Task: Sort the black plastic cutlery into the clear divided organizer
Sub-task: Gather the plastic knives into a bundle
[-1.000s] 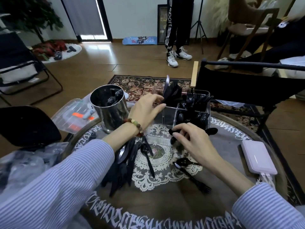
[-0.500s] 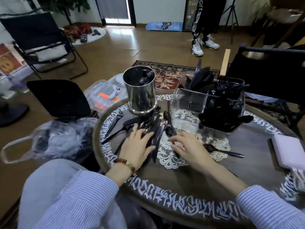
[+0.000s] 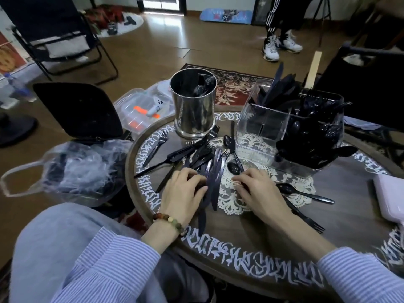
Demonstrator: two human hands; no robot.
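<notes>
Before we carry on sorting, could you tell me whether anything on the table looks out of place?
Yes: some black cutlery stands in the steel cup rather than the clear organizer, and a lone fork lies near the table edge.

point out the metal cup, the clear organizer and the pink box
metal cup (image 3: 193, 112), head view, on its shiny side wall
clear organizer (image 3: 260, 127), head view, on the front wall of its empty compartment
pink box (image 3: 391, 197), head view, on its top face, cut off by the right edge
</notes>
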